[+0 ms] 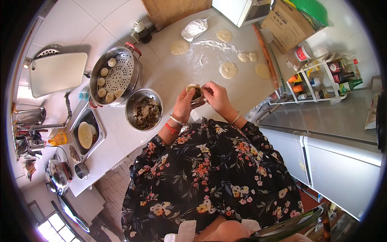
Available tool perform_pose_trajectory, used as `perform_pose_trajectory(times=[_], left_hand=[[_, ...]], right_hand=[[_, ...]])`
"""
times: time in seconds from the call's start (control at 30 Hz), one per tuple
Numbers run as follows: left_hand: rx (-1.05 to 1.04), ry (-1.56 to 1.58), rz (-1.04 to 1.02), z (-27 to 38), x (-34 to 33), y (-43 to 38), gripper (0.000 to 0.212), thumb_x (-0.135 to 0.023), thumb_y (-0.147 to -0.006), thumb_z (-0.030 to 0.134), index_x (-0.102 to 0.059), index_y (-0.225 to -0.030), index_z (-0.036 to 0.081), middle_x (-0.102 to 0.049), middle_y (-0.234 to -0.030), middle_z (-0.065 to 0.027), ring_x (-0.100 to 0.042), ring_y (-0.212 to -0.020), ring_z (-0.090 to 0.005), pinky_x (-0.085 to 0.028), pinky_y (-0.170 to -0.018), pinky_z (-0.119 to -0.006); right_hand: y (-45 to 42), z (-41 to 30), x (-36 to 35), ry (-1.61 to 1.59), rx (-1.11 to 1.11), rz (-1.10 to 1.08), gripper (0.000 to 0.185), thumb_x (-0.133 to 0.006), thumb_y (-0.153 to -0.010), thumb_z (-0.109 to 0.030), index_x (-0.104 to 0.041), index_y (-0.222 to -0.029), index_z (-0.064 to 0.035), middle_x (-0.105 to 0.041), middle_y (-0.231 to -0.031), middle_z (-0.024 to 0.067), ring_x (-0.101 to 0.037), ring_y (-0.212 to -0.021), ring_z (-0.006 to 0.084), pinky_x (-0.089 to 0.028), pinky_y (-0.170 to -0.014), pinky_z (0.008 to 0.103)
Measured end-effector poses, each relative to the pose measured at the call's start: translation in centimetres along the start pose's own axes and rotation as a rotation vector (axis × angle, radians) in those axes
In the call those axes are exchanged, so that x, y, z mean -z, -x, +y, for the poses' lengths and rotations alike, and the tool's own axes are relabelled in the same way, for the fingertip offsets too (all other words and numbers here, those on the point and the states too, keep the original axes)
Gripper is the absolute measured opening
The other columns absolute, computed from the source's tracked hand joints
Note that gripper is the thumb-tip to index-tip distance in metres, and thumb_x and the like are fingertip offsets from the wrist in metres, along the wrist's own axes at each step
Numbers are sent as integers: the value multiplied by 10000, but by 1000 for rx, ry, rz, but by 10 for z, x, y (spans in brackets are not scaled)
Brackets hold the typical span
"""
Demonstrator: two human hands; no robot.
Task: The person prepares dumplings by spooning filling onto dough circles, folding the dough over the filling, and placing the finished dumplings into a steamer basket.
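Note:
My left hand (183, 101) cups a round dough wrapper (191, 87) with dark chopped filling in it. The fingertips of my right hand (215, 96) pinch the right edge of that wrapper. Left of my hands is a steel bowl (160, 116) of chopped filling. Behind it stands a steamer pot with a perforated tray (119, 74), and several pleated buns (104, 72) lie along the tray's left side. On the floured worktop ahead are flat dough rounds (228, 70), two small dough pieces (243, 56) and a metal scoop of flour (194, 29).
A wooden rolling pin (266, 56) lies at the worktop's right, near a cardboard box (287, 27) and a white rack (314, 101) of bottles. To the left are a sink (101, 133) holding a bowl, a leaning cutting board (57, 74) and a small metal cup (81, 170).

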State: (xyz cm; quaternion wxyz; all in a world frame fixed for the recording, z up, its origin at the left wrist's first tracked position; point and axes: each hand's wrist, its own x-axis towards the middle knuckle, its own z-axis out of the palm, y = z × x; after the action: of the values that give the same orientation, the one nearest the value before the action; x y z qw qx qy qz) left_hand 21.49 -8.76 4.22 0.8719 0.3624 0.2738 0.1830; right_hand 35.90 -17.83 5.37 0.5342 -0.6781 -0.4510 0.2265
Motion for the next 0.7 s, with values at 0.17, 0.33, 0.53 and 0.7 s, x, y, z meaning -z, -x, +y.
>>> perform_pose_trajectory(times=[0.17, 0.33, 0.53, 0.7], left_hand=[[39, -191, -24, -1, 5, -2, 271, -452, -1057, 195, -544, -1274, 60, -643, -1118, -55, -661, -996, -174, -600, -837, -379], [120, -288, -63, 9, -7, -3, 295, -437, -1060, 194, -538, -1280, 26, -638, -1122, -69, -663, -971, -176, -606, -802, -359], [143, -355, -80, 4, -1, -7, 346, -399, -1072, 294, -565, -1204, 21, -658, -1016, -98, -686, -855, -202, -595, -700, -343], [174, -468, -100, 4, 2, -15, 346, -383, -1080, 329, -578, -1119, 46, -668, -919, -93, -684, -767, -185, -572, -593, -299]], right_hand=[[4, -7, 0, 90, 193, -13, 79, -657, -911, -24, -619, -959, 25, -654, -749, 105, -612, -641, 109, -491, -584, 274], [2, -11, 11, -24, -97, -46, 122, -679, -880, -73, -626, -944, 16, -662, -748, 157, -677, -658, 277, -520, -611, 354], [6, 3, 5, 11, 17, -18, 124, -663, -885, -102, -637, -888, 18, -660, -769, 197, -673, -679, 316, -512, -611, 382], [5, -3, 8, 74, 144, -80, 128, -644, -896, -94, -609, -940, 21, -648, -771, 214, -646, -698, 389, -494, -608, 424]])
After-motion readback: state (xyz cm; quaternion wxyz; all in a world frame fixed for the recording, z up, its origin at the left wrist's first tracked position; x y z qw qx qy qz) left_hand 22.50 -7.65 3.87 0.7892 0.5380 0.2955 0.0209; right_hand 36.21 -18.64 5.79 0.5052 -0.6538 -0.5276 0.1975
